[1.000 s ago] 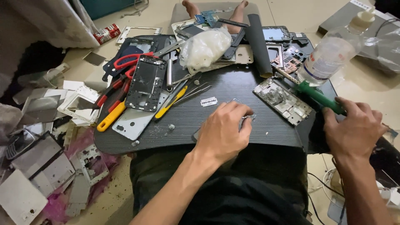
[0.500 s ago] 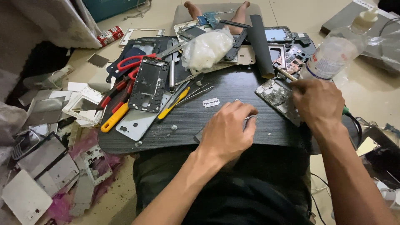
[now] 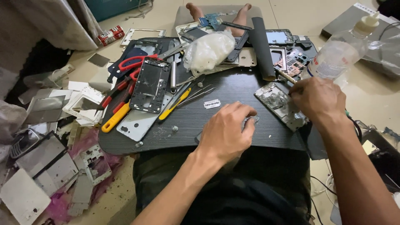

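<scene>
Phone frame [image 3: 280, 104] lies on the dark counter [image 3: 233, 89] just under the right hand [image 3: 318, 100], whose curled fingers steady its edge; left hand [image 3: 227, 131] presses flat, fingers closed over a small part, razor blade [image 3: 212, 103] just beyond.

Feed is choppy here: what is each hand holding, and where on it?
Left hand presses flat on a phone panel, covering its middle. Right hand covers a tool; grip cannot be told.

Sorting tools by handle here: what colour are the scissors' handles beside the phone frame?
Red, shown in the head view: the scissors lie left of the phone frame.
</scene>
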